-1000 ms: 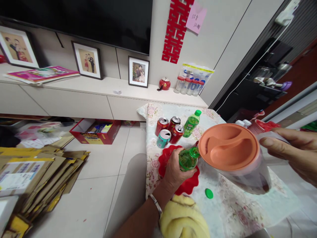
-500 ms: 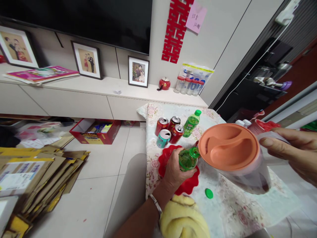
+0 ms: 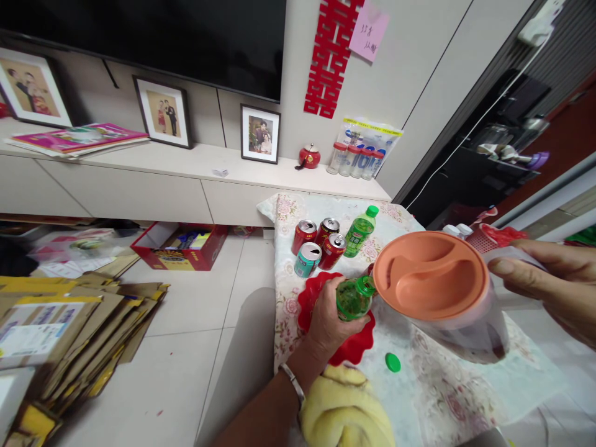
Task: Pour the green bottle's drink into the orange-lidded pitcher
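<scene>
My left hand (image 3: 329, 315) is wrapped round an uncapped green bottle (image 3: 352, 299), which it holds over a red scalloped plate (image 3: 311, 297). My right hand (image 3: 549, 278) grips a clear pitcher with an orange lid (image 3: 431, 274), tilted so its spout meets the bottle's mouth. Dark liquid shows at the pitcher's bottom (image 3: 484, 341). The bottle's green cap (image 3: 392, 362) lies loose on the floral tablecloth (image 3: 447, 397).
Three red cans (image 3: 321, 239), a teal can (image 3: 306, 259) and a capped green bottle (image 3: 361, 231) stand at the table's far end. A yellow cloth (image 3: 344, 410) lies near me. Flattened cardboard (image 3: 69, 329) and a red box (image 3: 179, 246) sit on the floor at left.
</scene>
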{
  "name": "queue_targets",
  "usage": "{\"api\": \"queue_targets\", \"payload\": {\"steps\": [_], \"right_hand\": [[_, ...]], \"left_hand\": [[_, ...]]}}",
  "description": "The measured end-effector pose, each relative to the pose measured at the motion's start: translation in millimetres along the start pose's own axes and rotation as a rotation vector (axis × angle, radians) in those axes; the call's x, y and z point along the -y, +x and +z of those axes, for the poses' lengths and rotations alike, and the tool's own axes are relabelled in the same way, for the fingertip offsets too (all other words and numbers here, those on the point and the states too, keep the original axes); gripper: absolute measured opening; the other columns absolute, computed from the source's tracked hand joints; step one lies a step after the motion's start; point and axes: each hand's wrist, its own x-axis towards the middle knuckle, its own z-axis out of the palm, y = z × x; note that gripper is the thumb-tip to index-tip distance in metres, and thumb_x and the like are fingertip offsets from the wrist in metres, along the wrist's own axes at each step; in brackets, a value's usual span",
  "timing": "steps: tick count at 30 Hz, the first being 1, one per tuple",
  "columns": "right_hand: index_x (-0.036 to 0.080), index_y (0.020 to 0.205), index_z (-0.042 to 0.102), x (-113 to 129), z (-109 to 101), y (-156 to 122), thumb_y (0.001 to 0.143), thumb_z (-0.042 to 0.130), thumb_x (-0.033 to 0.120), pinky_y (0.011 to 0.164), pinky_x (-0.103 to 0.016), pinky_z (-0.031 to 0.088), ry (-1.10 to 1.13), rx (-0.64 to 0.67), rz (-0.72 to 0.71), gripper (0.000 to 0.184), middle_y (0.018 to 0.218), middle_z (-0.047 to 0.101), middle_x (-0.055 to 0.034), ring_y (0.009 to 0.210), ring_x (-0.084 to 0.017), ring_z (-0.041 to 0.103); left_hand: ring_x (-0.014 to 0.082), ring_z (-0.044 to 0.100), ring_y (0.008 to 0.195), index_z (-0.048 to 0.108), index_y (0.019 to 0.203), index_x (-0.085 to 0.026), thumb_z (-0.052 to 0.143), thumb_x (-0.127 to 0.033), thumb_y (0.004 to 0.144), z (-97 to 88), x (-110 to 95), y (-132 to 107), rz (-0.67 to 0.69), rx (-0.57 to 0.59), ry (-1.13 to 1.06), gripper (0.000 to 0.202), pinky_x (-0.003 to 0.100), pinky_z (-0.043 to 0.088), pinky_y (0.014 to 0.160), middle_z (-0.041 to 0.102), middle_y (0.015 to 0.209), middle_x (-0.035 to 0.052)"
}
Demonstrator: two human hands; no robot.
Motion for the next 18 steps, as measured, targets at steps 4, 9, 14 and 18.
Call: {"api": "queue_targets", "payload": {"steps": [4,9,14,18], "right_hand": [[0.045,0.08,0.097,3.4,4.3,1.1,0.082,0.1,0.101,0.047,-0.037,0.062,-0.075,-0.06,0.009,0.056,0.077,0.085,0.0016,0.061,-0.029,0.078],[0.04,0.077,0.096,1.1,0.1,1.3,0.08,0.098,0.107,0.049,-0.038,0.064,-0.093,-0.055,0.04,0.067,0.076,0.084,-0.0026,0.063,-0.031,0.079],[0.038,0.077,0.096,-1.5,-2.7,-0.4,0.077,0.099,0.107,0.049,-0.037,0.063,-0.102,-0.073,0.043,0.069,0.073,0.082,-0.0022,0.064,-0.03,0.077],[0.038,0.077,0.094,-0.9,-1.2,-0.7,0.083,0.099,0.103,0.047,-0.034,0.061,-0.09,-0.052,0.026,0.065,0.071,0.08,-0.0016,0.062,-0.028,0.075]], "left_hand": [[0.0457,0.094,0.136,0.079,0.15,-0.028,0.117,-0.042,0.067,-1.0,-0.4,0.4,-0.012,0.023,0.009,0.092,0.066,0.078,0.122,0.095,0.144,0.0141],[0.047,0.094,0.134,0.078,0.15,-0.026,0.115,-0.04,0.067,0.2,0.8,0.9,0.004,0.018,0.003,0.091,0.068,0.078,0.12,0.095,0.142,0.0166],[0.0467,0.093,0.138,0.078,0.152,-0.029,0.118,-0.042,0.066,0.6,3.3,-0.7,-0.007,0.01,0.011,0.095,0.067,0.077,0.124,0.094,0.146,0.0146],[0.0471,0.093,0.137,0.078,0.152,-0.028,0.117,-0.042,0.068,0.5,5.6,-1.3,0.003,0.008,-0.008,0.094,0.07,0.077,0.123,0.093,0.145,0.0151]]}}
